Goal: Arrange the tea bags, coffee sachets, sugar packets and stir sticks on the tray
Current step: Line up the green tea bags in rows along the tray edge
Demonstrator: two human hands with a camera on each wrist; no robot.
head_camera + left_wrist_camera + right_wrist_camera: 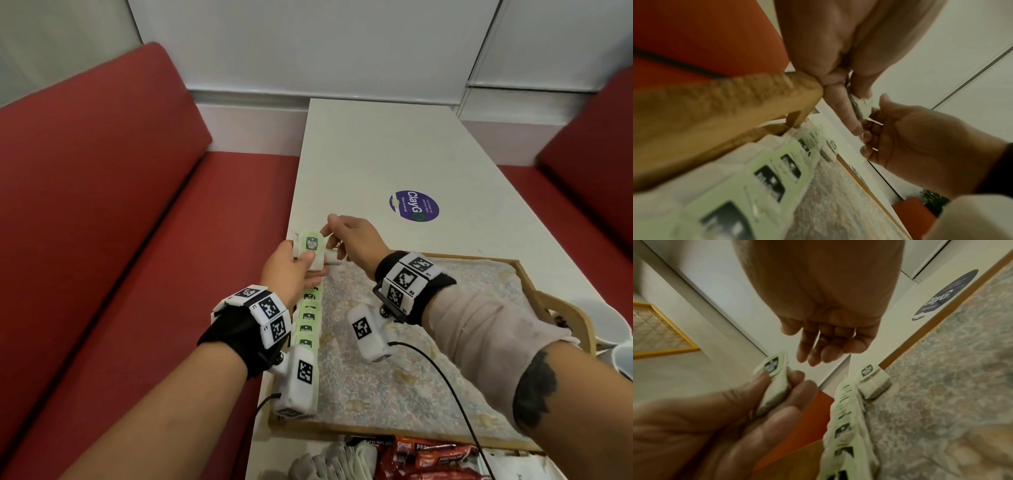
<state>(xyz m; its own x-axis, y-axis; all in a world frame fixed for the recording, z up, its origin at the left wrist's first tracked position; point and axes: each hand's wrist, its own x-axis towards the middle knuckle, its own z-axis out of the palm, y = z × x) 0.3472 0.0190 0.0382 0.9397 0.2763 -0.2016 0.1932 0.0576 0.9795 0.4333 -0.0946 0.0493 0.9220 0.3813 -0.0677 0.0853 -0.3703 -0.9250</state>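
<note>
My left hand [291,270] pinches a small stack of tea bags [311,247] with a green tag, held above the far left corner of the wooden tray [527,284]. The wrist views show the same tea bags [774,382] between thumb and fingers of the left hand [715,418]. My right hand [349,240] hovers just right of the stack, fingers loosely curled and empty [828,337]. A row of tea bags [308,322] lies overlapped along the tray's left edge. One more tea bag [873,382] sits at the tray's far left corner.
Red coffee sachets [428,459] and a pile of pale packets [335,459] lie on the white table in front of the tray. White cups [616,329] stand at the right. A purple sticker [413,205] marks the table beyond. Red benches [102,240] flank the table.
</note>
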